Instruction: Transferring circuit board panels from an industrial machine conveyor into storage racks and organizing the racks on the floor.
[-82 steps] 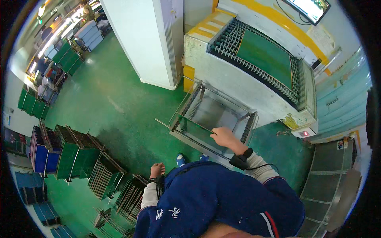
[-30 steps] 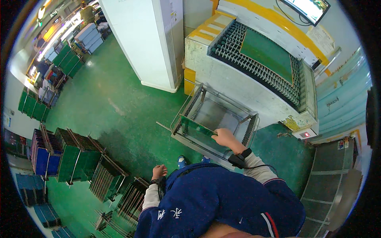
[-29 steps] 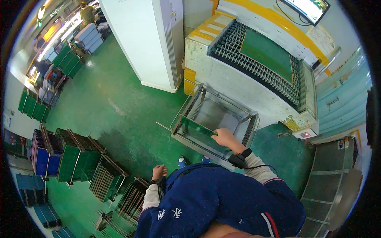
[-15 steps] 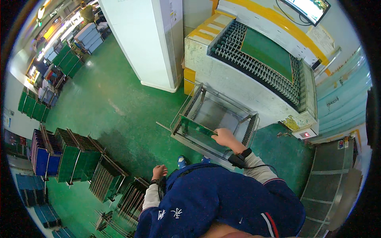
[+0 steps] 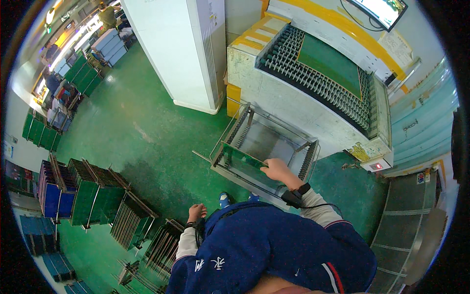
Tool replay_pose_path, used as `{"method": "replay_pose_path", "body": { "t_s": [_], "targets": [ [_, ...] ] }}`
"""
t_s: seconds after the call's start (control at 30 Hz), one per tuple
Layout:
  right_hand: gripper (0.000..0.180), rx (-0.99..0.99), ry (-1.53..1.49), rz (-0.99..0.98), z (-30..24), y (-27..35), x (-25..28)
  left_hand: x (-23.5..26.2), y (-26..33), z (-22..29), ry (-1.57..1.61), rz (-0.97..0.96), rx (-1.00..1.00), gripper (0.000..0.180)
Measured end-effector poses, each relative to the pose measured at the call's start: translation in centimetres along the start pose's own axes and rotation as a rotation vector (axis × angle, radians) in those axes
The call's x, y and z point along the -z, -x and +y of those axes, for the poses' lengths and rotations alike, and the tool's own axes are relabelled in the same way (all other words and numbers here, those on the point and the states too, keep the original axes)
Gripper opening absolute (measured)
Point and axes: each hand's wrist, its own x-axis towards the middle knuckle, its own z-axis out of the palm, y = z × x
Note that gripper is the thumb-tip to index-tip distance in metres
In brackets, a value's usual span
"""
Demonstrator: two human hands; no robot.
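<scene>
My right hand (image 5: 277,170) grips the top edge of a green rectangular panel (image 5: 241,159) that stands upright in the near slots of a metal slotted rack cart (image 5: 303,159). My left hand (image 5: 197,212) hangs loosely at my side with nothing in it, above racks of green panels (image 5: 133,219) on the floor. Only this one panel stands in the cart. My dark blue jacket fills the lower middle of the view.
A grey machine with a roller conveyor (image 5: 318,78) carries another green panel (image 5: 329,60) behind the cart. A white pillar (image 5: 181,49) stands to the left. Racks of green and blue panels (image 5: 63,188) line the green floor at left. Other people work far back left.
My right hand has shifted slightly left along the cart's near side, and a green panel now stands in the near slots under it. My left hand stays at my side.
</scene>
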Motion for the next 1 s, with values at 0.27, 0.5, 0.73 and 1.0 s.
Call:
{"method": "replay_pose_path", "body": {
  "t_s": [0.27,0.5,0.73,1.0],
  "targets": [
    [0.034,0.019,-0.026,0.015,0.2,0.1,0.0,0.4,-1.0,-0.4,0.090,-0.070,0.028,0.015],
    [0.034,-0.006,-0.040,0.004,0.2,0.1,0.1,0.2,-1.0,-0.4,-0.052,0.030,-0.014,0.019],
    [0.036,-0.005,-0.016,-0.002,0.4,-0.2,-0.1,-0.2,-0.2,0.1,-0.008,-0.013,-0.021,0.018],
    [0.036,-0.019,-0.005,-0.022,-0.1,0.1,0.2,-0.9,1.0,0.7,-0.021,0.008,-0.010,0.019]
  ]
}}
